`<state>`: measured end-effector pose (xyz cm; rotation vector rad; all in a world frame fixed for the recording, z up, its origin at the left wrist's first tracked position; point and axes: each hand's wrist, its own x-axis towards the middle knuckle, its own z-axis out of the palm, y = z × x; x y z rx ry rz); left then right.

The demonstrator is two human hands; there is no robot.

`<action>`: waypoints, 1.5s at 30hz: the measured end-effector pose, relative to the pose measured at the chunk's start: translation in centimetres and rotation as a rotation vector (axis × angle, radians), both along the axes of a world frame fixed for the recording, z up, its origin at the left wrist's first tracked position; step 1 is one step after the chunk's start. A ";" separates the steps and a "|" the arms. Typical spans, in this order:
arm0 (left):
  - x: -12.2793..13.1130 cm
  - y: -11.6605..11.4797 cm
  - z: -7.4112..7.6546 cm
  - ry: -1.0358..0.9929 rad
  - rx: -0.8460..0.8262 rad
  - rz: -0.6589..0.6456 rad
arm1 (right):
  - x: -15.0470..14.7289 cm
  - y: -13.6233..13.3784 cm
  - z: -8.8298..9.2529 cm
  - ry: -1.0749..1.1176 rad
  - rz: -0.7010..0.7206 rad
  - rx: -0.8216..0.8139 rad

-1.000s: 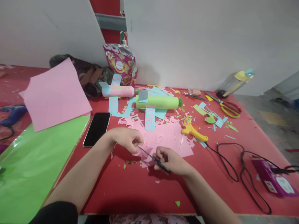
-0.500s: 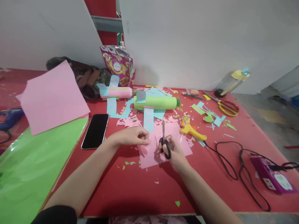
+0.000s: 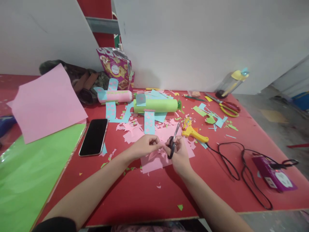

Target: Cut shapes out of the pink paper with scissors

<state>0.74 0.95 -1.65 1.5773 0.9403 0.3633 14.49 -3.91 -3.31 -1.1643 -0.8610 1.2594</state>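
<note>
My right hand (image 3: 180,156) is closed around the black handles of small scissors (image 3: 173,141), whose blades point up and away from me. My left hand (image 3: 145,146) pinches a small pink paper piece (image 3: 156,154) just left of the scissors, fingers closed. Both hands hover over a cut-up pink sheet (image 3: 154,162) on the red table (image 3: 149,193). Beyond them lie a green paper-roll plane (image 3: 155,105) with blue wings and a pink roll plane (image 3: 116,96).
A black phone (image 3: 94,136) lies to the left, beside large green (image 3: 31,174) and pink (image 3: 45,103) sheets. A yellow glue gun (image 3: 193,132) with black cord (image 3: 236,164), a purple power strip (image 3: 275,172), red-yellow scissors (image 3: 228,108), a bottle (image 3: 230,83) and a snack bag (image 3: 116,67) surround the work.
The scissors swung from lying low across the paper to pointing upward. My left hand moved right to meet them, lifting a pink piece. The view shifted left.
</note>
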 end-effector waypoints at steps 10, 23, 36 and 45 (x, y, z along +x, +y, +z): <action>-0.2 -0.5 0.7 0.023 0.008 0.053 | 0.3 -0.2 0.6 -0.049 -0.093 0.062; -0.2 -0.7 1.9 0.023 0.058 0.162 | 0.1 -0.3 0.5 0.030 -0.097 0.068; 1.4 -1.3 0.7 -0.028 0.132 0.330 | 0.3 -0.2 0.2 0.138 -0.082 0.087; 1.7 -1.3 0.1 -0.108 0.049 0.209 | 0.3 -0.2 0.0 0.162 -0.069 0.078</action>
